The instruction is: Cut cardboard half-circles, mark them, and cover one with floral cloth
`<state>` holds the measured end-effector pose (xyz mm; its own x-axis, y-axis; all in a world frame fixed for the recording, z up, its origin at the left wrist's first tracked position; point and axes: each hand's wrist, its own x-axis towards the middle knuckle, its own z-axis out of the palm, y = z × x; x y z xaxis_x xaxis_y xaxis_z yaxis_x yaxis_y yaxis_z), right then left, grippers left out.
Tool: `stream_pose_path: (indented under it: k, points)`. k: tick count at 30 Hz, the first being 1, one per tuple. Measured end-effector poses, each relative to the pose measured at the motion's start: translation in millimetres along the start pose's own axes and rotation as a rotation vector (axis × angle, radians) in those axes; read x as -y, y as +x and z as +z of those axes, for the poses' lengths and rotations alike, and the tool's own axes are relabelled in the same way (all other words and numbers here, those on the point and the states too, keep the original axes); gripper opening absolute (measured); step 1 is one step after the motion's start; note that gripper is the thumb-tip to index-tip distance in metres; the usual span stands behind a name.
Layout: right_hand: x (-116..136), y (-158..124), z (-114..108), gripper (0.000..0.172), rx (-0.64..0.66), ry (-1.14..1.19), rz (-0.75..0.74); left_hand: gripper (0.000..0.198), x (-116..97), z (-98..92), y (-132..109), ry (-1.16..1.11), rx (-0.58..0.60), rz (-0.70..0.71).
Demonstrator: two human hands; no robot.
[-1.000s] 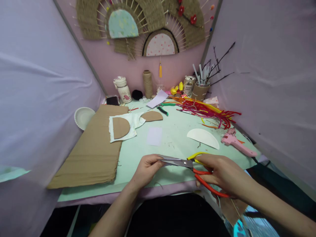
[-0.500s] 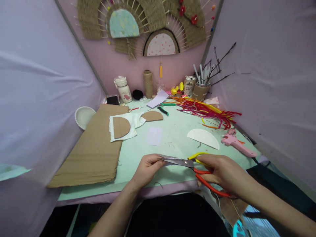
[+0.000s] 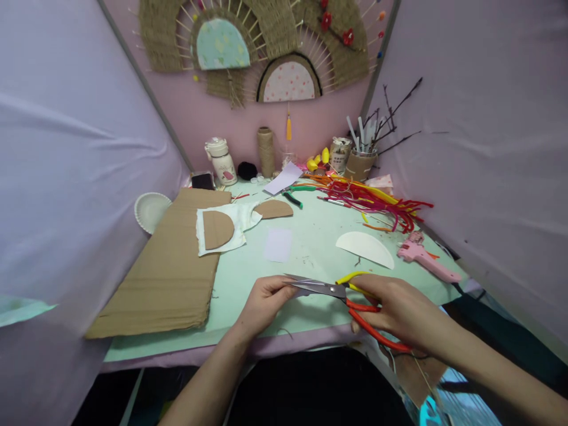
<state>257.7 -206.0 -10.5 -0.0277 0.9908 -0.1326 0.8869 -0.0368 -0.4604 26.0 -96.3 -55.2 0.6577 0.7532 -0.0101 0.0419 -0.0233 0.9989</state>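
My right hand (image 3: pixel 393 307) is wrapped round the handles of a pair of scissors (image 3: pixel 331 290), one handle red and one yellow. The blades point left and stand slightly apart over the near part of the table. My left hand (image 3: pixel 268 303) pinches a small pale piece of paper (image 3: pixel 305 291), which lies at the blades and is mostly hidden by them and my fingers. Beyond my hands, a pale lavender paper rectangle (image 3: pixel 278 245) lies flat. To the right of it is a white half-circle (image 3: pixel 364 248).
Left lies a big cardboard sheet (image 3: pixel 164 284), with a cardboard half-circle (image 3: pixel 218 229) on pale cloth (image 3: pixel 243 218). A pink glue gun (image 3: pixel 428 260) rests at the right. Farther back are green-handled pliers (image 3: pixel 293 199), red and orange pipe cleaners (image 3: pixel 368 198), a twine spool (image 3: pixel 265 152) and a bottle (image 3: pixel 220 161).
The scissors and my right hand have shifted slightly left, and the blades look a little wider apart. My left hand has stayed nearly in place.
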Motion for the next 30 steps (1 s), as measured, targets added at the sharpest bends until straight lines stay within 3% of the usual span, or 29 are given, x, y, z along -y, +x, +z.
stream_pose_path:
  k: [4, 13, 20, 30]
  points:
    - [-4.5, 1.7, -3.0, 0.021, -0.009, 0.020, 0.004, 0.026, 4.6, 0.5, 2.7, -0.083, -0.147, -0.059]
    - [-20.1, 3.4, 4.8, 0.018, -0.073, 0.146, 0.113, 0.030, -2.4, 2.4, 10.9, -0.570, -0.432, -0.245]
    - [-10.0, 6.5, 21.7, 0.029, -0.144, 0.163, 0.032, 0.023, -8.1, 3.8, 8.3, -0.720, -0.389, -0.272]
    - [-3.1, 5.8, 18.3, 0.029, -0.216, 0.109, -0.054, 0.020, -14.5, 5.8, 3.0, -0.753, -0.350, -0.300]
